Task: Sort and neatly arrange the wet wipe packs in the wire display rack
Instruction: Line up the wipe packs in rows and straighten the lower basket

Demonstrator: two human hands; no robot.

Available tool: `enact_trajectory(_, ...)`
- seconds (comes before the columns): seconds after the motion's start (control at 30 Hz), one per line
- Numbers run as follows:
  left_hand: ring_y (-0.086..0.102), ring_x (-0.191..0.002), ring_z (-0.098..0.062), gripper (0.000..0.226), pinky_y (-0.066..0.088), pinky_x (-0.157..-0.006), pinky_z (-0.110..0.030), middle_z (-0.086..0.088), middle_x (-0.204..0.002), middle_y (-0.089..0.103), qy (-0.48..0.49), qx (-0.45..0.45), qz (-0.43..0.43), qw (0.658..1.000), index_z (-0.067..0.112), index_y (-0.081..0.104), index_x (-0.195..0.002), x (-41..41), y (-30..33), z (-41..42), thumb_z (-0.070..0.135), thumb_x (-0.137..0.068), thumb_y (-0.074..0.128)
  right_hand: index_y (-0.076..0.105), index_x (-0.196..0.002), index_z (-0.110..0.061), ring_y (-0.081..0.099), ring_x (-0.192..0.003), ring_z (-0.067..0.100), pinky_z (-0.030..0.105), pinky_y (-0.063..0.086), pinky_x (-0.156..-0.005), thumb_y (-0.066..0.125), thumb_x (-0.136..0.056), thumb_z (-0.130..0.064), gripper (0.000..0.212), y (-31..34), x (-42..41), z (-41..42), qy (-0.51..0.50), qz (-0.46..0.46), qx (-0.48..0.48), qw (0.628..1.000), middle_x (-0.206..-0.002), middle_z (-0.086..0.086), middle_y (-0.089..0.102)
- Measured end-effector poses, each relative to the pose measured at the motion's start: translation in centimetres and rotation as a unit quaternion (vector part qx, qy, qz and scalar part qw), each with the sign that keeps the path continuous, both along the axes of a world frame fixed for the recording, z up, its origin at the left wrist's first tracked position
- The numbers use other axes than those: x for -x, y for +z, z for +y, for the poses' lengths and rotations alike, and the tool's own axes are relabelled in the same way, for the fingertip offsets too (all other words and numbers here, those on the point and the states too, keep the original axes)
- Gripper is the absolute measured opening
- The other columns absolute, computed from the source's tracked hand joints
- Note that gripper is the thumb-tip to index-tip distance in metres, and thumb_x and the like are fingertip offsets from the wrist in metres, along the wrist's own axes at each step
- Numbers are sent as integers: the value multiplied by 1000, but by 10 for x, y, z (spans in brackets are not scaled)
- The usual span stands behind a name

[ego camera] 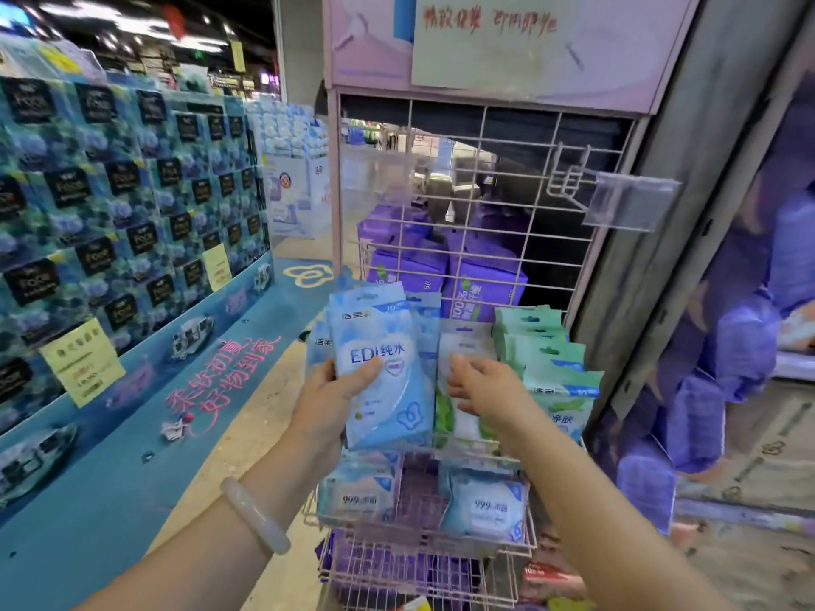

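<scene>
My left hand (328, 401) grips a stack of light blue wet wipe packs (383, 368) and holds it upright at the left of the rack's upper basket. My right hand (480, 383) reaches into that basket, its fingers spread over a white and green pack (458, 416). To the right, a row of green packs (547, 363) stands in the basket. The pink wire display rack (485, 178) rises behind. A lower basket (423, 529) holds white and blue "999" packs (483, 504).
Purple packs (476, 275) are piled behind the rack's grid. A clear price holder (630, 200) juts out on a hook at the upper right. A blue display wall of tissue packs (123, 205) stands to the left, across an aisle floor. Purple goods (741, 337) line the right.
</scene>
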State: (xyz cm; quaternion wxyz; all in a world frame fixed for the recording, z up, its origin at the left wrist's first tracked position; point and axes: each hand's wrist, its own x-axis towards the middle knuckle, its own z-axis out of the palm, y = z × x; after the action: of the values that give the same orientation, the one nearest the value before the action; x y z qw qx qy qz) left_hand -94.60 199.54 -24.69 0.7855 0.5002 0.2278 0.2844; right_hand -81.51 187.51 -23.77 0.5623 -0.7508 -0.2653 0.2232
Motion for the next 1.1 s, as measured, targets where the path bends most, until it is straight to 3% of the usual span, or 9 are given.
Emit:
enact_trajectory(0.1,71,-69,-22,16,59,-68,-41,-4,-82,74,5,14,15,1000,9,60,-98,8,0,22,8,-82,62,44,-65,-20,41,-59,14,25,36,-56,43,-95,-22,30,-17,-15,16,32,20,116,993,-64,-1,42)
enact_trajectory(0.17,69,-79,-28,29,56,-74,-45,-10,-94,70,8,20,27,999,5,56,-109,11,-1,33,9,-81,64,43,-65,-14,43,-62,18,29,36,-58,41,-94,-15,30,-28,-20,24,18,-11,164,986,-66,4,44)
enact_trajectory(0.27,70,-73,-26,32,59,-65,-42,-12,-95,70,3,20,34,999,4,55,-111,9,-3,44,9,-81,65,45,-64,-9,44,-68,23,36,35,-65,40,-92,-7,28,-33,-23,38,-24,-18,171,985,-67,11,44)
enact_trajectory(0.4,70,-71,-27,35,59,-58,-37,-14,-96,71,-11,29,37,999,2,56,-111,5,-10,46,8,-78,67,47,-68,-12,57,-71,25,41,51,-72,50,-91,-14,23,-34,-21,50,-53,-18,217,974,-76,12,57)
enact_trajectory(0.53,68,-83,-34,41,58,-63,-41,-22,-107,68,-22,23,47,998,-3,53,-116,6,-16,46,7,-78,67,44,-60,-15,49,-56,18,26,41,-60,64,-84,-29,34,-32,-17,56,-62,-88,274,956,-62,4,53)
enact_trajectory(0.67,70,-76,-31,41,59,-59,-39,-21,-105,70,-21,28,41,999,-1,54,-115,6,-17,47,7,-77,68,46,-66,-16,64,-71,22,31,48,-64,61,-87,-19,25,-38,-18,51,-77,-80,204,973,-68,3,57)
enact_trajectory(0.87,71,-78,-31,41,58,-55,-35,-20,-104,70,-36,27,44,998,-1,55,-116,3,-15,46,7,-78,67,46,-68,-12,59,-47,11,36,54,-59,58,-88,-12,23,-40,-27,49,-128,-76,56,987,-64,7,57)
enact_trajectory(0.97,72,-71,-26,36,56,-51,-32,-16,-98,72,-49,28,45,997,2,57,-112,-4,-9,42,8,-77,67,50,-66,-13,65,-68,24,42,57,-73,54,-89,-8,23,-36,-35,57,-92,-116,90,985,-72,8,58)
enact_trajectory(1.1,71,-80,-28,38,58,-58,-36,-15,-101,72,-52,18,47,997,5,56,-111,-16,-4,35,8,-76,69,53,-68,-14,64,-72,25,51,53,-84,47,-93,-27,29,-35,-38,57,-81,-5,45,996,-79,9,61)
